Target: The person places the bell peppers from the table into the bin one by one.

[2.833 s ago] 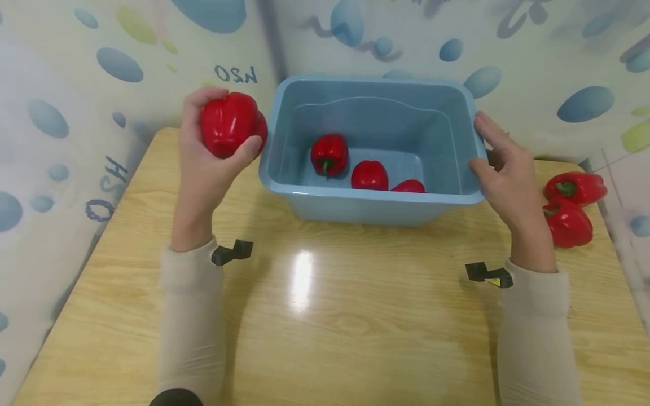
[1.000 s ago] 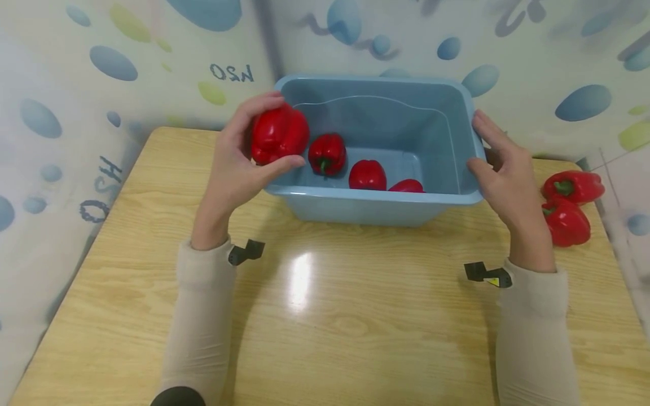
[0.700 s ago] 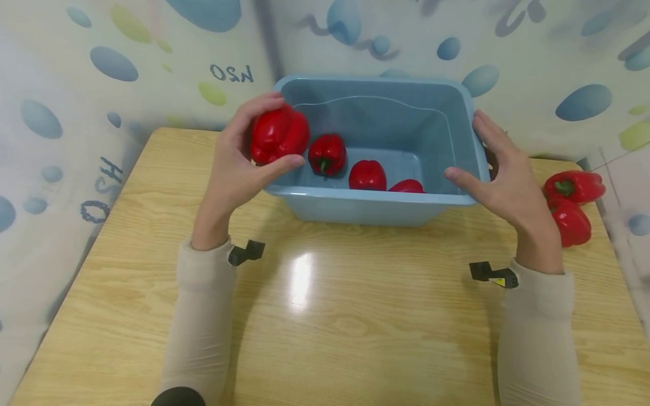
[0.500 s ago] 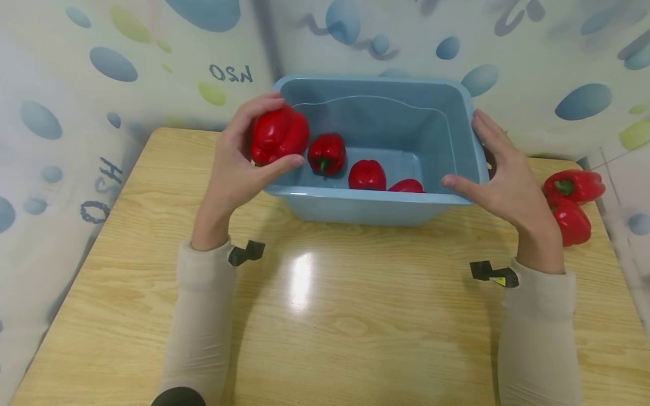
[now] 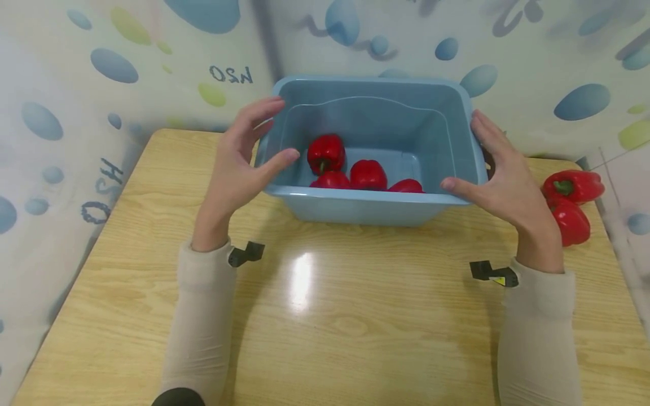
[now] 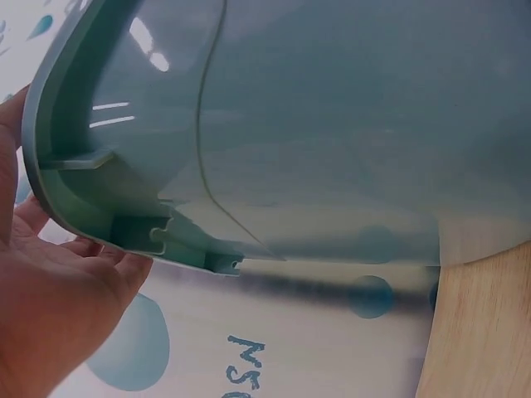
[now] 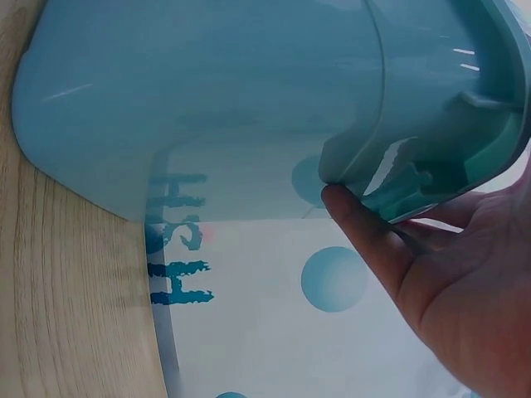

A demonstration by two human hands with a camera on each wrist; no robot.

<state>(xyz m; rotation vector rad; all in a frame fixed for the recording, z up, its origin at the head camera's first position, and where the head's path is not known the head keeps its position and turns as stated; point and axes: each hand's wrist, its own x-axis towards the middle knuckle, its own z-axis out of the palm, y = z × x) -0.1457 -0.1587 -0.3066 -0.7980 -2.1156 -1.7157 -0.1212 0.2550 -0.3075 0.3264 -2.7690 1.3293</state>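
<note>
My left hand [image 5: 238,155] holds nothing, its fingers and thumb spread over the left end of a blue plastic bin [image 5: 355,207]. In the left wrist view its fingers lie beside the bin's rim [image 6: 33,149]. Several red bell peppers lie in the bin: one [image 5: 326,153] at the left with its stem showing, another [image 5: 331,180] in front of it, others [image 5: 368,175] toward the middle, partly hidden by the front wall. My right hand [image 5: 508,175] grips the bin's right end, thumb over the rim, fingers outside. In the right wrist view, a fingertip [image 7: 336,195] touches the rim's underside.
Two more red bell peppers [image 5: 574,187] lie on the wooden table [image 5: 355,316] right of the bin, one partly behind my right wrist. A wall [image 5: 167,67] with blue and green spots stands right behind the bin.
My left hand carried a bell pepper right to the bin's left end and let it go; it now lies inside. My right thumb shifted further inward over the rim.
</note>
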